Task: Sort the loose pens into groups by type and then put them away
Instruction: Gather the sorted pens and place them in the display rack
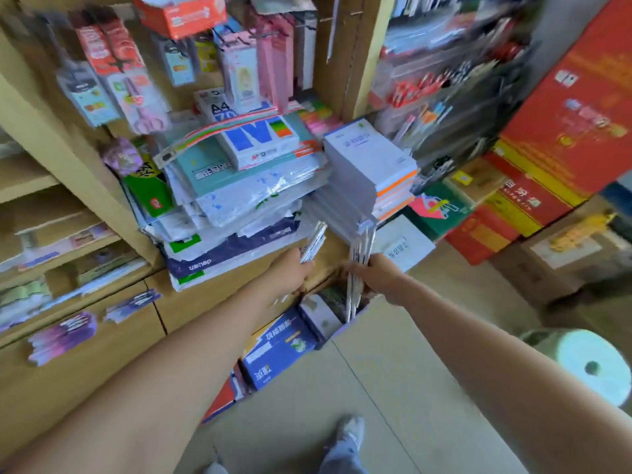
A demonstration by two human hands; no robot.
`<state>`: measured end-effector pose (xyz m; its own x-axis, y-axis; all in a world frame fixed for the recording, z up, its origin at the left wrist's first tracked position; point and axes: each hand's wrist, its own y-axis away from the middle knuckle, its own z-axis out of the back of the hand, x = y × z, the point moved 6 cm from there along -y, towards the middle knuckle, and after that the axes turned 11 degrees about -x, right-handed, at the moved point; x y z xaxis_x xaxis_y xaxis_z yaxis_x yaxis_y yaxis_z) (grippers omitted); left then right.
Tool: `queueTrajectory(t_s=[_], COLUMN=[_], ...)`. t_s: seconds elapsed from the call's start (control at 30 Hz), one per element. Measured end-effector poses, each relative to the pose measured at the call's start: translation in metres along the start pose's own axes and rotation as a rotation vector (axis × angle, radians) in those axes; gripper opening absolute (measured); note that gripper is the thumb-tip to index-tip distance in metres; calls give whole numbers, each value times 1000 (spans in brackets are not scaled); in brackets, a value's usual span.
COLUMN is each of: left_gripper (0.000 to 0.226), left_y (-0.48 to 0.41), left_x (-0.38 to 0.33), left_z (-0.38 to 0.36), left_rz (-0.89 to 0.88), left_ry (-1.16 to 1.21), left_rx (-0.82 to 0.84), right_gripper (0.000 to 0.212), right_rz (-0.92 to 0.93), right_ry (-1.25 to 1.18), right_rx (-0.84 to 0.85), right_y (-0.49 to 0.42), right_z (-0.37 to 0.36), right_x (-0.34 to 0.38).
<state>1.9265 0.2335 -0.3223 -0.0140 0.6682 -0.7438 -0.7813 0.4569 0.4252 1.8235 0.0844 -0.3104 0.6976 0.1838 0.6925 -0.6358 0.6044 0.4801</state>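
Note:
My left hand (290, 271) grips a small bundle of white pens (314, 241) that points up and to the right, toward the counter's edge. My right hand (379, 273) holds a larger bundle of long white pens (358, 265) upright; its lower ends (354, 299) hang over an open cardboard box on the floor. Both hands are stretched out side by side in front of the wooden counter (219, 299). The frame is blurred, so the pen types cannot be told apart.
Stacked paper packs (239, 203) and a pile of white notebooks (372, 169) crowd the counter top. Blue boxes (280, 350) stand on the floor below. Red cartons (561, 131) rise at the right, a paper roll (588, 364) lies lower right. Purple pen packs (65, 336) lie at the left.

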Motion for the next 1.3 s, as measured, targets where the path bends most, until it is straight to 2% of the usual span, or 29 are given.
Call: queueTrajectory(t_s=[0.17, 0.33, 0.5, 0.67, 0.77, 1.0, 1.23, 1.3], left_gripper=[14, 24, 22, 35, 31, 25, 14, 12], left_y=[-38, -89, -158, -230, -263, -353, -434, -448], left_x=[-77, -131, -190, -241, -274, -349, -397, -406], left_z=[-90, -157, -202, -229, -237, -257, -286, -294], left_rz=[-29, -49, -70, -48, -64, -54, 66, 114], left_ry=[-4, -42, 6, 29, -5, 40, 148, 202], left_rx=[28, 134, 179, 180, 208, 126, -39, -78], right_gripper=[27, 24, 21, 24, 22, 31, 17, 20], right_rz=[-54, -89, -89, -103, -111, -68, -17, -30], right_ry=[-52, -148, -162, -207, -226, -172, -221, -222], right_rx=[-109, -192, -164, -200, -226, -255, -171, -138], right_y=[-56, -113, -186, -259, -298, -406, -541, -573], right_z=[108, 174, 215, 260, 289, 367, 430, 445], right_x=[-44, -68, -69, -60, -50, -22, -4, 0])
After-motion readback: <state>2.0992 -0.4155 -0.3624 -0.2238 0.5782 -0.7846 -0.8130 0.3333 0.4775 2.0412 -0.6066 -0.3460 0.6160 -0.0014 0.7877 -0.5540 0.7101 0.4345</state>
